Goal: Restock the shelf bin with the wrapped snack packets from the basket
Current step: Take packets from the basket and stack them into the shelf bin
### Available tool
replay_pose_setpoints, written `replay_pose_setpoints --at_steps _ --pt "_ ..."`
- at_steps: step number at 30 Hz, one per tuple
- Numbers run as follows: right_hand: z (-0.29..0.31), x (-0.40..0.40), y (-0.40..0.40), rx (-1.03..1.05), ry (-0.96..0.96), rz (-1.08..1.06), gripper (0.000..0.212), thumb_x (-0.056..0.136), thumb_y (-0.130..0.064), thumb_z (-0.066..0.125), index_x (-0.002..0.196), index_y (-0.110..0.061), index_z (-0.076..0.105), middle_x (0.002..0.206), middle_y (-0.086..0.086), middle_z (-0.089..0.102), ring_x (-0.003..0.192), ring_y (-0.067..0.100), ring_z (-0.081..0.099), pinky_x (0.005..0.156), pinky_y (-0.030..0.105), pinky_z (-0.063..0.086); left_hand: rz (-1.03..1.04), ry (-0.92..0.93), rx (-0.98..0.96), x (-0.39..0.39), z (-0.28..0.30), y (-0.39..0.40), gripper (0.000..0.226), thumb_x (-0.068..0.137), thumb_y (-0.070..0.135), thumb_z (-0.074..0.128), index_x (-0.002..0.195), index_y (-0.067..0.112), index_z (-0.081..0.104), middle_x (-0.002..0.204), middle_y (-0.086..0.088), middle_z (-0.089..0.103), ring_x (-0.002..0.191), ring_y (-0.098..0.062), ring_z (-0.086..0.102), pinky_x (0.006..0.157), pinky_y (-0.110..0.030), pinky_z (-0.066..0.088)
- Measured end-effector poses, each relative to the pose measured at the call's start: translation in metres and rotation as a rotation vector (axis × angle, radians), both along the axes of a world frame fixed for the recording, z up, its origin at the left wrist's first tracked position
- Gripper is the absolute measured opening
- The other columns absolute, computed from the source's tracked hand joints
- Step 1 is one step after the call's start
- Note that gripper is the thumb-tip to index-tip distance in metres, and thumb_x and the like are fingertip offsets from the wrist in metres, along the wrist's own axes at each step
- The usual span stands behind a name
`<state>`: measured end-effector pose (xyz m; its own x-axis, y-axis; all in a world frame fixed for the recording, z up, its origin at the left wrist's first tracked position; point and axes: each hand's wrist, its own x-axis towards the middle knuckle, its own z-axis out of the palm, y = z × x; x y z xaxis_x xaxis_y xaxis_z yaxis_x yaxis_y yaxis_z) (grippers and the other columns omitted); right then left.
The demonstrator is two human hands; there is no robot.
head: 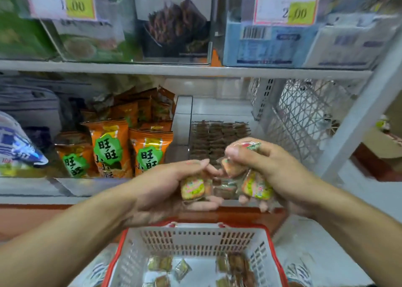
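Left hand [174, 184] and right hand [261, 169] curled round loose snack packets [252, 185], above basket [121, 249], short of shelf bin [219, 138]; overfull grips risk packets spilling

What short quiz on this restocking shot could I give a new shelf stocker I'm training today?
1. True or false: both hands, left and right, hold packets.
2. Which sits directly left of the bin? A) orange bags B) bottles C) cans
3. Fill in: packets remain in the ___ below.

Key: 1 true; 2 A; 3 basket.
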<state>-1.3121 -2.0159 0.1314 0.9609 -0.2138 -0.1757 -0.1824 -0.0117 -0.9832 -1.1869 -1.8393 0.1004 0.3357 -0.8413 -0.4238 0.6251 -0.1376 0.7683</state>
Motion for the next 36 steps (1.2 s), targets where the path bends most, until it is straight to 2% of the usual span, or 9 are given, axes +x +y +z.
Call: replay_pose_setpoints --at_steps 4,8,13,17,20,27,30,34,36 --pt "-0.028 0.02 0.006 -0.15 -0.128 -0.283 0.063 0.066 -0.083 0.067 0.091 -0.025 0.07 0.086 0.007 0.076 0.067 0.023 0.07 0.042 0.025 0.049 0.065 0.049 0.019 -0.021 -0.015 -0.014 0.038 0.072 0.034 0.076 0.099 0.007 0.076 0.117 -0.024 0.069 0.109 -0.045 0.068 0.072 -0.042 0.065" --pt "-0.039 0.034 0.012 -0.243 -0.353 -0.425 0.059 0.075 -0.079 0.062 0.087 -0.022 0.07 0.078 0.0 0.074 0.069 0.006 0.065 0.064 0.021 0.051 0.016 0.182 -0.047 -0.025 -0.023 -0.017 0.056 0.071 0.038 0.079 0.117 0.007 0.073 0.134 -0.036 0.057 0.124 -0.049 0.059 0.082 -0.045 0.064" --pt "-0.045 0.049 0.024 -0.284 -0.431 -0.465 0.053 0.081 -0.077 0.058 0.09 -0.026 0.066 0.079 -0.007 0.071 0.072 0.002 0.065 0.068 0.018 0.049 0.118 -0.153 -0.069 -0.022 -0.019 -0.023 0.045 0.069 0.062 0.081 0.103 0.033 0.081 0.132 -0.007 0.07 0.129 -0.026 0.062 0.115 -0.05 0.041" --pt "-0.047 0.055 0.027 -0.226 -0.379 -0.475 0.053 0.077 -0.082 0.057 0.088 -0.032 0.065 0.078 -0.009 0.07 0.073 0.004 0.063 0.07 0.024 0.049 0.13 -0.123 -0.123 -0.021 -0.013 -0.021 0.041 0.052 0.047 0.093 0.089 0.034 0.083 0.126 -0.01 0.072 0.119 -0.025 0.067 0.111 -0.049 0.047" --pt "-0.042 0.055 0.029 -0.024 -0.3 -0.456 0.055 0.071 -0.083 0.062 0.088 -0.031 0.07 0.085 -0.008 0.075 0.079 0.005 0.07 0.068 0.017 0.053 0.135 -0.105 -0.166 -0.017 -0.011 -0.02 0.037 0.05 0.041 0.08 0.085 0.031 0.084 0.112 -0.006 0.077 0.107 -0.022 0.07 0.1 -0.045 0.053" --pt "-0.044 0.039 0.039 0.256 -0.12 -0.452 0.062 0.072 -0.082 0.063 0.083 -0.024 0.081 0.087 0.009 0.079 0.084 0.024 0.077 0.087 0.048 0.059 0.163 -0.062 -0.154 -0.018 -0.014 -0.019 0.027 0.051 0.027 0.079 0.077 0.025 0.084 0.105 -0.01 0.077 0.101 -0.024 0.072 0.093 -0.042 0.056" --pt "-0.041 0.036 0.038 0.262 -0.102 -0.472 0.052 0.078 -0.074 0.06 0.079 -0.026 0.08 0.083 0.008 0.079 0.078 0.022 0.077 0.073 0.038 0.061 0.129 -0.088 -0.131 -0.018 -0.015 -0.019 0.016 0.056 0.024 0.083 0.072 0.026 0.084 0.092 -0.005 0.079 0.09 -0.019 0.075 0.09 -0.039 0.059" --pt "-0.026 0.032 0.017 0.163 -0.074 -0.387 0.053 0.081 -0.067 0.062 0.088 -0.018 0.08 0.087 0.004 0.079 0.076 0.014 0.076 0.062 0.018 0.056 0.173 -0.103 -0.099 -0.012 -0.018 -0.02 0.011 0.074 0.021 0.083 0.084 0.025 0.084 0.114 -0.015 0.076 0.111 -0.031 0.071 0.096 -0.047 0.058" --pt "-0.02 0.03 0.003 0.164 -0.082 -0.337 0.05 0.079 -0.058 0.068 0.094 -0.012 0.079 0.083 0.0 0.076 0.065 0.009 0.068 0.053 0.016 0.051 0.271 0.019 -0.107 -0.009 -0.021 -0.02 0.031 0.068 0.015 0.079 0.098 0.01 0.08 0.114 -0.024 0.074 0.105 -0.037 0.073 0.078 -0.045 0.064"
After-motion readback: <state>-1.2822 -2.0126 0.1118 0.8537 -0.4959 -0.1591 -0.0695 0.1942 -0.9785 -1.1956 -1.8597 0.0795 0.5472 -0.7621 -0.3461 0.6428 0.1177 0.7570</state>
